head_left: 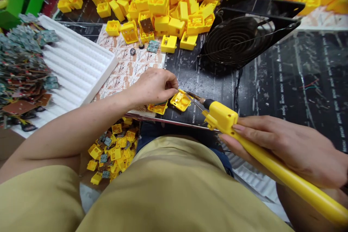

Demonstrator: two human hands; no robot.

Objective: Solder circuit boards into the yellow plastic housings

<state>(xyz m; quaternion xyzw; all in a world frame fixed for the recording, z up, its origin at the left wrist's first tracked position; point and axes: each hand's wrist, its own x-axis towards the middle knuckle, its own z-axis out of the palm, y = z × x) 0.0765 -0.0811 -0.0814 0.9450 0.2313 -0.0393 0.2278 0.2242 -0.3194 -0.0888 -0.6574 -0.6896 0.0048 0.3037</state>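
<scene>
My right hand [274, 141] is wrapped round a yellow soldering iron [221, 116] with a dark collar and a thin wire guide at its front. The iron's tip reaches the right edge of a small open yellow plastic case [181, 100] on the bench's front edge. At that case's upper left, my left hand [157, 86] is closed in a pinch; what lies between the fingers is too small to make out. A second yellow case part [158, 108] with something dark green in it sits just left, partly under the left hand.
Yellow cases [157, 1] are heaped along the back. A black fan [239, 36] stands at the back right. To the left, circuit boards [24, 69] with wires pile on a white foam tray [78, 61]. Below the bench edge is a heap of filled cases [116, 152].
</scene>
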